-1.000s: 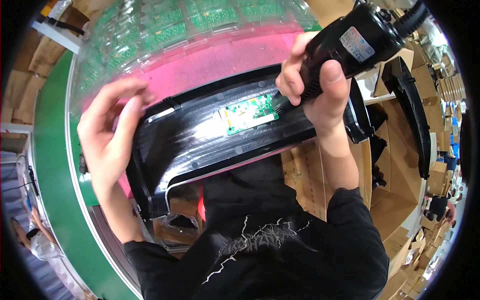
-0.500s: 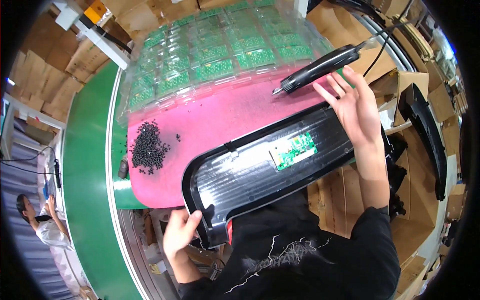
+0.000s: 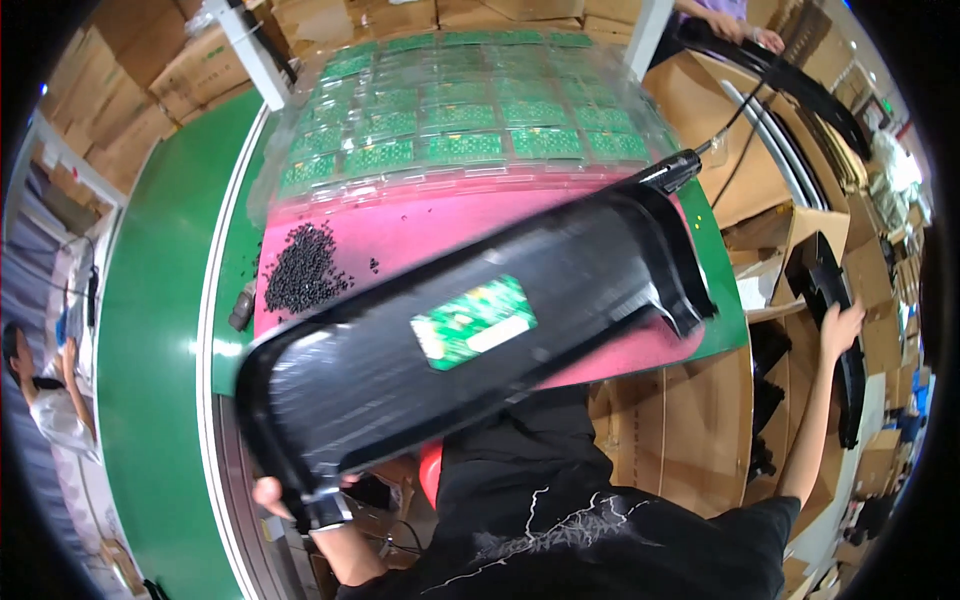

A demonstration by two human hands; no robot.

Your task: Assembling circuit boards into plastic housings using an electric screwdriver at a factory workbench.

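Observation:
My left hand point(image 3: 270, 496) grips the lower left corner of a long black plastic housing point(image 3: 350, 410), partly hidden behind it. The housing is tilted over the pink mat and slightly blurred, its hollow side up. A green circuit board point(image 3: 470, 325) sits inside near its middle. Far to the right, my right hand point(image 3: 842, 328) has its fingers closed at the edge of a second black plastic housing point(image 3: 850, 395), which stands upright by a cardboard box. An electric screwdriver point(image 3: 675, 172) lies beyond the first housing, mostly hidden by it.
Small black screws point(image 3: 303, 270) are heaped on the pink mat point(image 3: 400, 235). Clear trays of green circuit boards point(image 3: 460, 100) fill the table's far side. A cardboard box point(image 3: 670, 420) stands at right. Another person's hands point(image 3: 735, 25) hold a black part at the upper right.
My right hand has left the first housing and reached right to the second one. The first housing has swung left and lifted in my left hand, covering much of the screwdriver. The view has shifted.

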